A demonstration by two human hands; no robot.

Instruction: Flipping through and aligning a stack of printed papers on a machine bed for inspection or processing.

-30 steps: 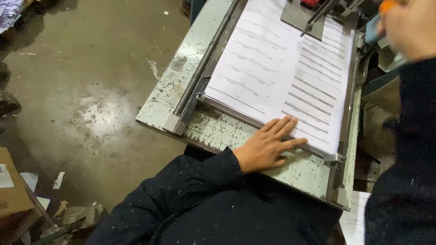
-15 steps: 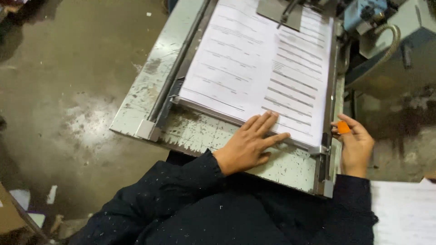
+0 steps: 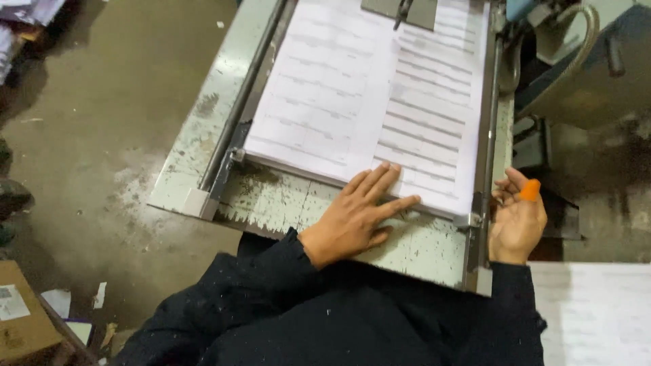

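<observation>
Left hand is laid flat, fingers spread, on the paper stack; even pressure is advised. Right hand, empty and half-curled, is rested at the side rail.

Counted: one stack of printed sheets on one worn metal table, two side rails, one orange finger cot. Also two hands, left and right. One cardboard box on floor.

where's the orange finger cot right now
In the head view it sits on a fingertip of the right hand, at the table's right edge, beside the paper stack.
</observation>
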